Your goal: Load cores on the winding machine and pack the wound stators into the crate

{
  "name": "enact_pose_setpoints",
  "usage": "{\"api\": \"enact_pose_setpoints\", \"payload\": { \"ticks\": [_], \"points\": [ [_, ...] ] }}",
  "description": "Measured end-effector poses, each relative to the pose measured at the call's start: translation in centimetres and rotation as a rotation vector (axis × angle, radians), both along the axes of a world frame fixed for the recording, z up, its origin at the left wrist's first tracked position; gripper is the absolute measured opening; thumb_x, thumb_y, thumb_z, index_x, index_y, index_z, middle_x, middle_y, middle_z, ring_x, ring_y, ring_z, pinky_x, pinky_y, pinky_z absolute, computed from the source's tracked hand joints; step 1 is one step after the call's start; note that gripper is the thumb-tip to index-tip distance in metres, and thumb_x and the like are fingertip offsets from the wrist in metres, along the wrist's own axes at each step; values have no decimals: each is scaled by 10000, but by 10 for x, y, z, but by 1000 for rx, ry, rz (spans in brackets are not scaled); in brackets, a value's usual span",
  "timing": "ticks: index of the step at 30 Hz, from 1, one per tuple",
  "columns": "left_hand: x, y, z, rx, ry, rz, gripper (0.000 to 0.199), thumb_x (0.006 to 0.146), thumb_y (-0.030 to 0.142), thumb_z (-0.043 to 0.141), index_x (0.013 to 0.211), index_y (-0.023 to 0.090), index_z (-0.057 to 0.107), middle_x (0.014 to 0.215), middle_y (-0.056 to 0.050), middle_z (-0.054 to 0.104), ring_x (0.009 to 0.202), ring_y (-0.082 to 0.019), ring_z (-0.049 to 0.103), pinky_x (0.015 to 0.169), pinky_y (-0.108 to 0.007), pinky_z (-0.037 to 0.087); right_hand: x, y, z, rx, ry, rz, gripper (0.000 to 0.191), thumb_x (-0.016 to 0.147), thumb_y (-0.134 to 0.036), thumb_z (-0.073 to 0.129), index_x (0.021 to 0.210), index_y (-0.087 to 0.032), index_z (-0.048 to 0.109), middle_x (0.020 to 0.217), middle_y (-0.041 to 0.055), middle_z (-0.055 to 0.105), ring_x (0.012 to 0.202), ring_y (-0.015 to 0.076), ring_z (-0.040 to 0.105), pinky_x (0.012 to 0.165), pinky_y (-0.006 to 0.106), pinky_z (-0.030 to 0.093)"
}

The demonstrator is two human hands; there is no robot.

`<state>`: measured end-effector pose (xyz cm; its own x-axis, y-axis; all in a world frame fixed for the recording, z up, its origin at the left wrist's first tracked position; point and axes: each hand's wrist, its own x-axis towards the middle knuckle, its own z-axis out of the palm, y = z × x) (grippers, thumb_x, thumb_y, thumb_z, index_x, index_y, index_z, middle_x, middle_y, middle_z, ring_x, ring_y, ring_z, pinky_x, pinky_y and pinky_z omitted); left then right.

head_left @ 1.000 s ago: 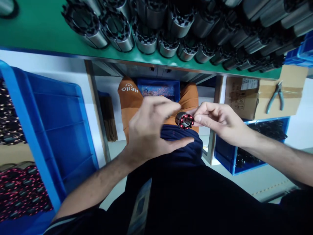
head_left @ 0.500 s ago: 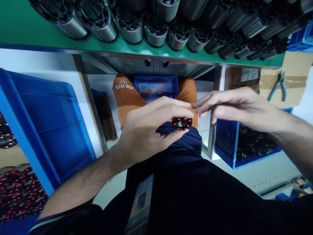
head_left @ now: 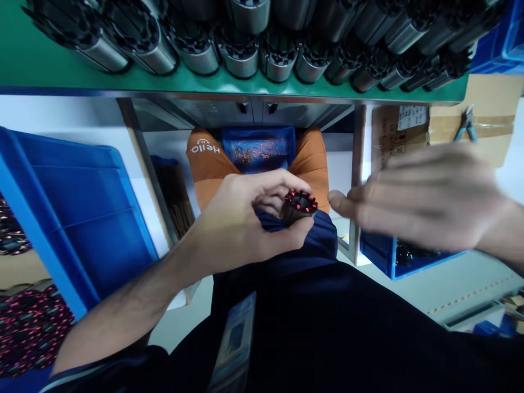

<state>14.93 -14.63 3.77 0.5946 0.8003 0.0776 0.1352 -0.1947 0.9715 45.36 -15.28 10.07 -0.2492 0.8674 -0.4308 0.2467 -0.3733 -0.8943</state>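
Observation:
My left hand point(head_left: 262, 218) is closed around a motor stator point(head_left: 298, 210), a dark cylinder with red wire windings showing around its open end. Its thumb lies on the near side and the fingers wrap the far side, with the open end tilted up toward me. To the right, apart from the stator, my right hand point(head_left: 426, 196) is smeared by motion, its back toward me. Whether those fingers hold anything is not clear. Both hands are over my lap, in front of the green table point(head_left: 229, 87).
Rows of metal motor cylinders point(head_left: 241, 60) stand on the table. A blue tray point(head_left: 90, 218) leans at left, near red-wound stators point(head_left: 33, 327). On the right are a blue bin point(head_left: 376, 254) with black parts, a cardboard box point(head_left: 399, 131) and pliers point(head_left: 466, 125). Another blue tray point(head_left: 257, 134) lies between my knees.
My left hand has turned the stator, so its wound end and side now show. My right hand has swung from palm-inward to back-up and shifted slightly right.

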Motion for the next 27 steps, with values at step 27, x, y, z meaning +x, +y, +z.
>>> {"api": "enact_pose_setpoints", "payload": {
  "ticks": [27],
  "points": [
    [3, -8, -12, 442, 27, 143, 119, 1164, 276, 787, 1218, 355, 857, 1312, 31, 900, 1267, -257, 891, 1328, -607, 703, -5, 23, -7, -372, 76, 389, 536, 1008, -735, 966, 992, -202, 908, 890, 69, 891, 679, 182, 822, 527, 260, 630]
  ]
}}
